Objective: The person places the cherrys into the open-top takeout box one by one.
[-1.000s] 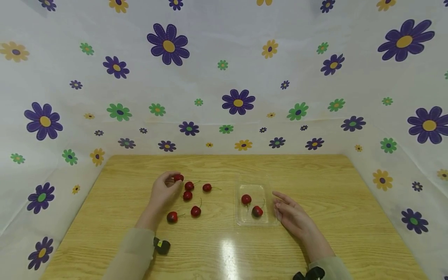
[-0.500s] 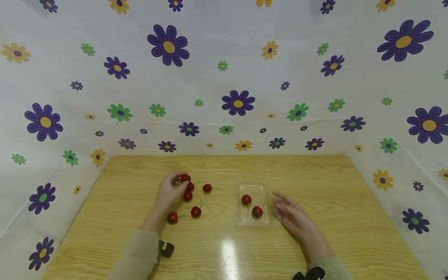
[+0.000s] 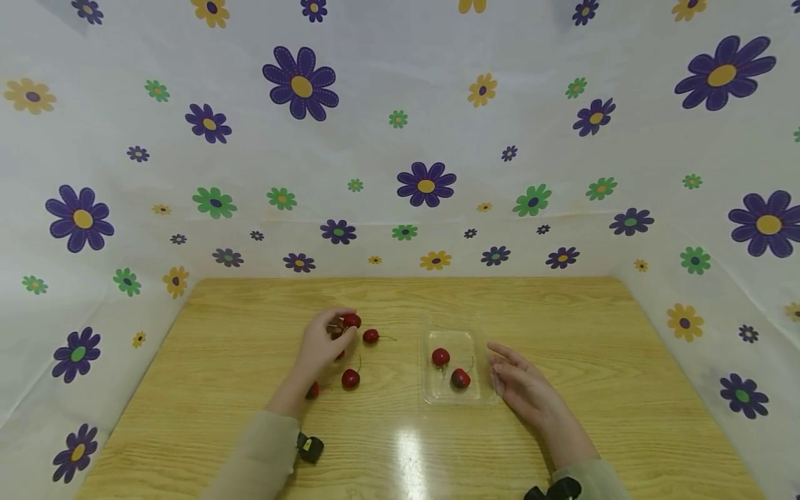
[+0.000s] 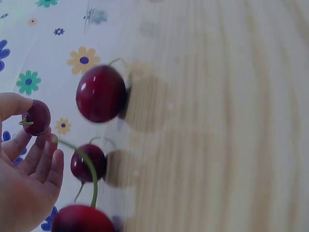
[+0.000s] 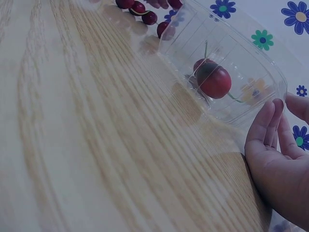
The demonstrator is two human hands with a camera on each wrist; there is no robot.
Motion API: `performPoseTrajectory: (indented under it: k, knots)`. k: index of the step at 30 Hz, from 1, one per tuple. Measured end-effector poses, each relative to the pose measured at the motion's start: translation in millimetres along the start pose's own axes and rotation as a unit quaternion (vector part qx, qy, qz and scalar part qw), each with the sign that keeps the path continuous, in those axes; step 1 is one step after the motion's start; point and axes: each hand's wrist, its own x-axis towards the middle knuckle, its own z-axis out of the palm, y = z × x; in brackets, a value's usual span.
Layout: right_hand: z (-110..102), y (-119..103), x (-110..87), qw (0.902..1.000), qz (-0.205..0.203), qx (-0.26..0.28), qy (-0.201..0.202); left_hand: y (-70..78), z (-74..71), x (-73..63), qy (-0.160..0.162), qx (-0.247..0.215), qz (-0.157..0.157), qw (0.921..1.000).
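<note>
Between the thumb and fingers of my left hand (image 3: 322,346) is a dark red cherry (image 3: 353,321), pinched above the tabletop; the left wrist view shows this held cherry (image 4: 39,117) with its stem end toward the hand. Loose cherries lie under and around that hand, some partly hidden by it. One stemmed cherry (image 3: 371,336) lies just to its right, another cherry (image 3: 351,378) nearer me. My right hand (image 3: 528,390) rests at the right side of a clear plastic container (image 3: 450,338), fingers extended and fingertips at its wall. Inside sit two cherries, one at left (image 3: 440,357), one nearer (image 3: 460,378).
The wooden table (image 3: 562,312) is backed and flanked by a white cloth (image 3: 369,146) printed with flowers. A partly covered cherry (image 3: 313,390) lies beside my left forearm. Bare wood lies between the loose cherries and the container.
My left hand has moved right with the pinched cherry, passing over the other loose cherries and covering some of them. My right hand and the container have stayed in place.
</note>
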Motion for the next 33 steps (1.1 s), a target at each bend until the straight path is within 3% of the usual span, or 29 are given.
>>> performPoseTrajectory:
  k: [10, 17, 23, 33]
  knots:
    - [-0.1, 0.6, -0.6, 1.0000, 0.001, -0.001, -0.001, 10.3, 19.7, -4.2, -0.036, 0.010, 0.009, 0.9993]
    - [-0.3, 0.7, -0.4, 1.0000, 0.004, -0.003, 0.002, 19.4, 29.0, -9.0, -0.047, 0.015, 0.045, 0.9978]
    - [-1.7, 1.2, -0.6, 1.0000, 0.000, -0.005, -0.008, 25.4, 36.3, -12.3, -0.064, -0.002, 0.037, 0.9973]
    - [-2.5, 1.6, -0.9, 0.9998, -0.005, -0.003, -0.020, 32.9, 50.1, -14.5, -0.075, 0.010, 0.062, 0.9952]
